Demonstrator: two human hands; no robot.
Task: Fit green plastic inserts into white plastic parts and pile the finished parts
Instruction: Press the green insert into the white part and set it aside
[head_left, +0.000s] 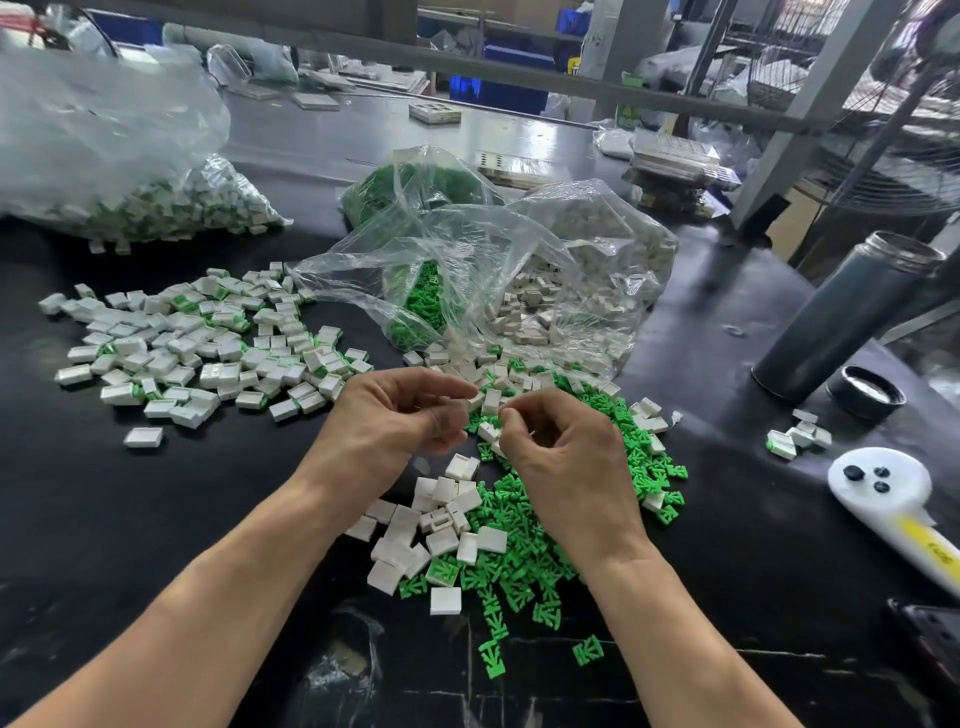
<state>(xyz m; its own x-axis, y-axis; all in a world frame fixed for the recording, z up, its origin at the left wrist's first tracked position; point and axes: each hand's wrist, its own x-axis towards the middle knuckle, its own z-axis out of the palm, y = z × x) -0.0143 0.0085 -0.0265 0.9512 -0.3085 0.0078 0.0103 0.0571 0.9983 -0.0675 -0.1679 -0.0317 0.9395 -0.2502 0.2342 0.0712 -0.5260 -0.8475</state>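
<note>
You are working at a dark table (156, 519). Finished parts (197, 348) are lying in a loose pile to your left, well apart from your hands. Loose green inserts (524, 551) and white parts (436, 519) are lying mixed beneath your wrists — spilling from clear bags (493, 280) behind. Your left hand (400, 421) is curling its fingers, thumb meeting fingertips; your right hand (561, 457) is pinching likewise — what either is holding cannot be told.
</note>
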